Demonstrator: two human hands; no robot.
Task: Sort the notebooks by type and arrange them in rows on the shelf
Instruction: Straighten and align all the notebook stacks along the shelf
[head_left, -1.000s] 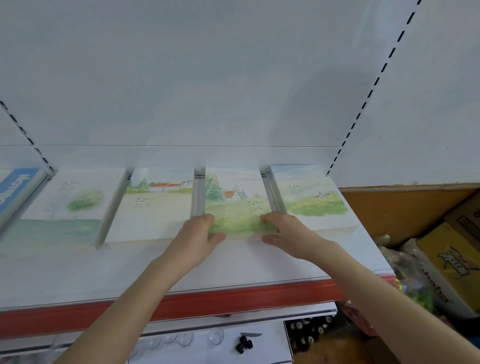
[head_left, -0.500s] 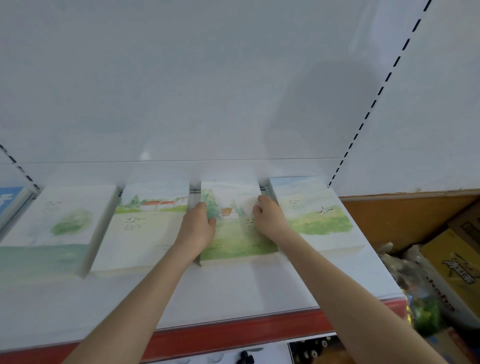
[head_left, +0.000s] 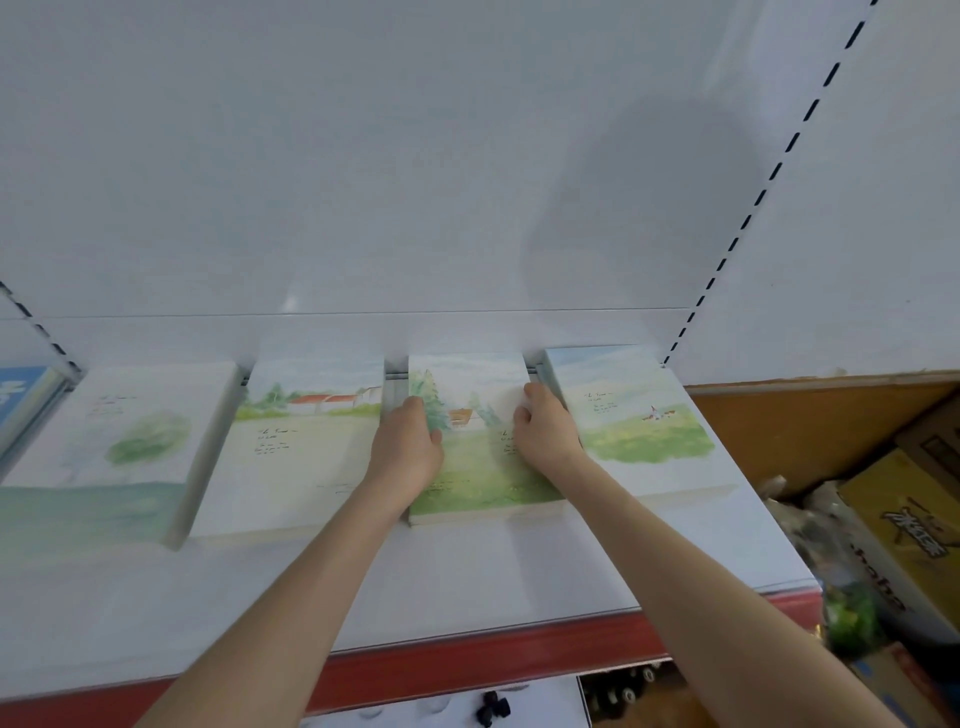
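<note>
At the back of the shelf (head_left: 467, 571), third from its left end in a row of four pale painted stacks, the cottage notebooks (head_left: 475, 467) are lying flat, their far edge close to the shelf's rear wall. Both hands are clasping this stack. The left hand (head_left: 408, 447) is curling its fingers down over the left edge with the thumb lying on the cover. The right hand (head_left: 545, 431) is gripping the right edge the same way, nearer the far corner.

The person seems to be squaring the pile and seating it in line with its neighbours. To do that well, they should be pressing inward evenly from both sides so the covers are lining up, then sliding the pile straight toward the shelf's rear wall without twisting it.

Only narrow gaps are separating it from the red-roof notebooks (head_left: 291, 447) toward the shelf's left end and the meadow notebooks (head_left: 634, 415) toward its right end. Fingers working in those gaps risk nudging a neighbour, so the knuckles should be staying tight against the cottage pile. The row's near edges are not looking quite level, though the wide lens may be bending them. A check against the shelf's red front strip (head_left: 493, 660) would be settling that.
</note>
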